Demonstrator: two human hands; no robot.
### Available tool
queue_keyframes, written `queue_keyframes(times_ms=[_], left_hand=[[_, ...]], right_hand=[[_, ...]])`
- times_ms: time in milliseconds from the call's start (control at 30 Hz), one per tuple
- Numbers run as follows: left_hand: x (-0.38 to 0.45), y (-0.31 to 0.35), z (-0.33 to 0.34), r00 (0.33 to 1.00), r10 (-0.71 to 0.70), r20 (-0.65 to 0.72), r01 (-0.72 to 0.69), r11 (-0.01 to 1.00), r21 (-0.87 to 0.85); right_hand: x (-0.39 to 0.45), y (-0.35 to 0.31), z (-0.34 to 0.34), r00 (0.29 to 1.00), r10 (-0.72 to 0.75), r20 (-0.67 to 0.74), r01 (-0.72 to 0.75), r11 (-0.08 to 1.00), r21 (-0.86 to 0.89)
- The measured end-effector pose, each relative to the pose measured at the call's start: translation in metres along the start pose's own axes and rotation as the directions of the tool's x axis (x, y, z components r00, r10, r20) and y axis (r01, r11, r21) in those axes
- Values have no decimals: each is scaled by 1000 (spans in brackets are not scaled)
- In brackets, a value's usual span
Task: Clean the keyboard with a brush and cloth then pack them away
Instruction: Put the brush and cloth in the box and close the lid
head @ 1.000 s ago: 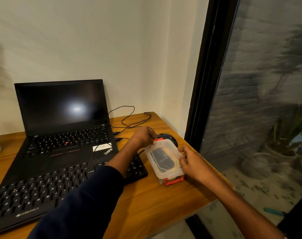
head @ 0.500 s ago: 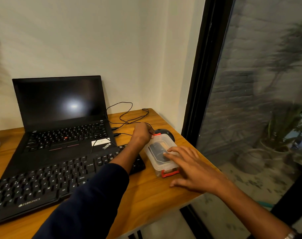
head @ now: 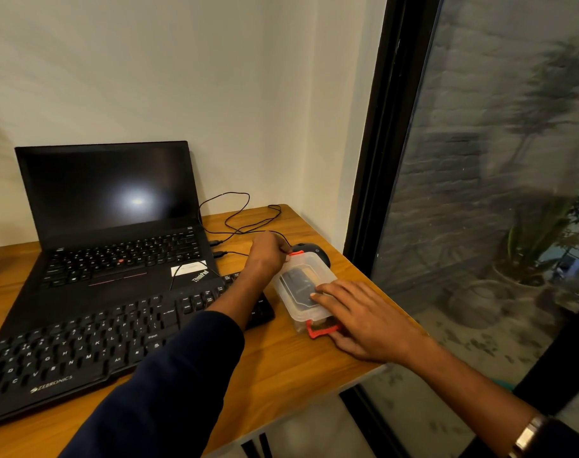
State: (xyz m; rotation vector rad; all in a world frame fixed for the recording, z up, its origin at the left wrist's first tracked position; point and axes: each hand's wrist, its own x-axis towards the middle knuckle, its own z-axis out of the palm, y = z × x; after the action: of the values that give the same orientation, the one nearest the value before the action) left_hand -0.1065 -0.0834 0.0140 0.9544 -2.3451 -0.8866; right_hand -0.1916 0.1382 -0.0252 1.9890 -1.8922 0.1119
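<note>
A small clear plastic box [head: 296, 289] with red latches lies near the desk's right edge, lid on, with dark contents dimly visible through it. My left hand [head: 266, 256] grips its far end by the red latch. My right hand [head: 357, 314] lies flat on the lid's near half, fingers straight, with the thumb beside the near red latch [head: 316, 330]. The black external keyboard [head: 83, 342] sits to the left of the box, in front of the laptop. Brush and cloth cannot be made out separately.
An open black laptop [head: 110, 219] with a dark screen stands at the back of the wooden desk [head: 281, 361]. A black mouse [head: 313, 251] lies just behind the box, with thin cables [head: 242, 219] looping near the wall. A glass window [head: 499, 193] bounds the right.
My right hand left the box's side, opened out and came down flat on the lid. My left hand has stayed at the far latch. The view shifted slightly.
</note>
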Motion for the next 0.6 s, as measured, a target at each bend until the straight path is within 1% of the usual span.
queue_keyframes(times_ms=[100,267,333,433,600], left_hand=[[0,0,0,1000,-1,-5,1,1000,4],[-1,-1,1,1000,20,-18,-20,1000,15],[-1,-2,1,1000,27,-15,-27,1000,15],[-1,-1,0,1000,22,-5,-22,1000,18],[3,-1,1,1000,13,2,-13,1000,28]], right_hand=[[-1,6,-8,1000,-8,-8,9,994,105],[8,12,-20,995,28,99,-51,969,242],[9,13,-20,991,72,112,-106,934,340],[12,15,-19,977,151,149,-205,849,487],[24,19,-15,961,189,202,-272,779,564]])
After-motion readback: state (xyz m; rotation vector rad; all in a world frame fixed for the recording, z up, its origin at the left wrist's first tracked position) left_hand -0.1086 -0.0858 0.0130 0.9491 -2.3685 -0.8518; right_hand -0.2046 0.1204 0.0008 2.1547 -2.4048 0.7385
